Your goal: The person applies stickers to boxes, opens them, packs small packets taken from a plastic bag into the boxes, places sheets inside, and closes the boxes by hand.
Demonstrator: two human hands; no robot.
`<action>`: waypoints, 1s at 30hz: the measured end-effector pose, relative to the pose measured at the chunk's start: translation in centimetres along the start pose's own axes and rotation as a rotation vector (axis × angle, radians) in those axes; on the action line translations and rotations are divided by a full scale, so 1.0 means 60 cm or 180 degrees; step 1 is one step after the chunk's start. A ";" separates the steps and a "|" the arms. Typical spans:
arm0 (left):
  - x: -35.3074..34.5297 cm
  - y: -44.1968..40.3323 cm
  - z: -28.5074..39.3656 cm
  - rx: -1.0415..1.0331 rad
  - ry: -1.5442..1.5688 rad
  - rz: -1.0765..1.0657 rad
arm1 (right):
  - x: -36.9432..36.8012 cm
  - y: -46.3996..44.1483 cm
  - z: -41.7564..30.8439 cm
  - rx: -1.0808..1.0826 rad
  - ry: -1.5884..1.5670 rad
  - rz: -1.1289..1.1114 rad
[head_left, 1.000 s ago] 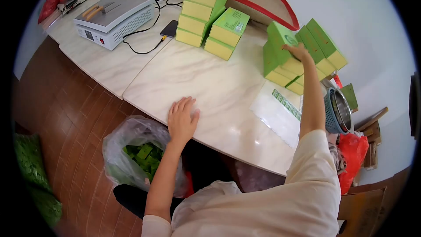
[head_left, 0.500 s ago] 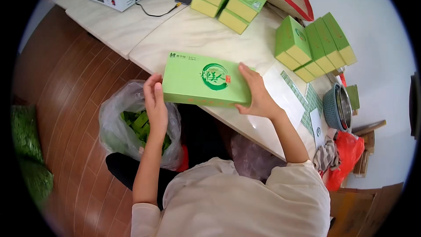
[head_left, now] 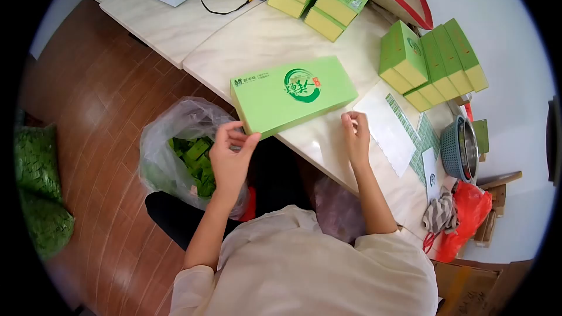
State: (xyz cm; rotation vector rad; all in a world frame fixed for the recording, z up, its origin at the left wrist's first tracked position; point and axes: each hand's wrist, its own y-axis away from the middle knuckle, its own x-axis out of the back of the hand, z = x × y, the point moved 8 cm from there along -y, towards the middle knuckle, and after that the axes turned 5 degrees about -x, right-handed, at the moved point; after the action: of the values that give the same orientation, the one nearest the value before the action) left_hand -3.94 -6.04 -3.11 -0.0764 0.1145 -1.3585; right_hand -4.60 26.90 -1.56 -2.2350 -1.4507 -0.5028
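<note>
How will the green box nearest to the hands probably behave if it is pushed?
The green box would probably stay stiff, since its faces look flat and its edges straight. It should slide rather than roll, given its flat sides. It might tip off the table, as one corner appears past the edge.

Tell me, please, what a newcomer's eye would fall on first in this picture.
Probably the light green box with a dark green ring logo, at the table's near edge, just beyond the person's left hand and right hand. Next might come the clear plastic bag of green packets on the left, below the table edge, and the bright red bag on the right.
</note>
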 end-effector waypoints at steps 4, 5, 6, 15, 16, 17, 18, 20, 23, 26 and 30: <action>-0.009 -0.002 0.012 -0.0366 -0.0193 0.0030 | 0.013 -0.056 -0.031 0.0391 0.0015 0.0547; -0.007 -0.003 0.022 -0.0593 -0.0346 0.0129 | 0.022 -0.066 -0.028 0.0296 -0.0368 0.0705; -0.008 -0.005 0.022 -0.0597 -0.0337 0.0134 | 0.024 -0.071 -0.026 0.0306 -0.0364 0.0705; -0.012 -0.013 0.029 -0.0210 -0.0536 -0.0077 | 0.002 -0.078 0.002 -0.0341 -0.0203 0.0303; -0.023 -0.008 0.019 -0.0027 -0.0085 -0.0135 | 0.002 -0.076 -0.005 -0.0649 -0.0218 0.0176; -0.031 -0.006 0.009 0.0154 0.0368 -0.0190 | 0.010 -0.079 -0.014 -0.0655 -0.0218 0.0184; -0.025 -0.008 0.008 0.0050 0.0527 -0.0171 | 0.015 -0.084 -0.020 -0.0602 -0.0283 0.0084; -0.004 -0.029 0.018 -0.0420 0.0549 0.0067 | 0.036 -0.097 -0.022 -0.0653 -0.0411 0.0029; 0.011 -0.078 0.087 -0.1541 -0.0504 0.0271 | 0.056 -0.123 -0.058 -0.0469 -0.1762 -0.0186; -0.022 -0.146 0.113 -0.1854 -0.1038 -0.0119 | 0.032 -0.162 -0.098 0.0223 -0.4646 -0.2231; -0.053 -0.215 0.095 -0.1245 -0.0834 -0.0414 | -0.029 -0.185 -0.088 -0.0561 -0.4107 -0.1036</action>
State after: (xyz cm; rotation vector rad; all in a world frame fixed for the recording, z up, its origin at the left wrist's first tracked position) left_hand -16.40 -5.69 4.23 -0.5969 0.1551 -1.4282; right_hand -15.83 26.78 3.73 -2.5276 -2.4006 0.9873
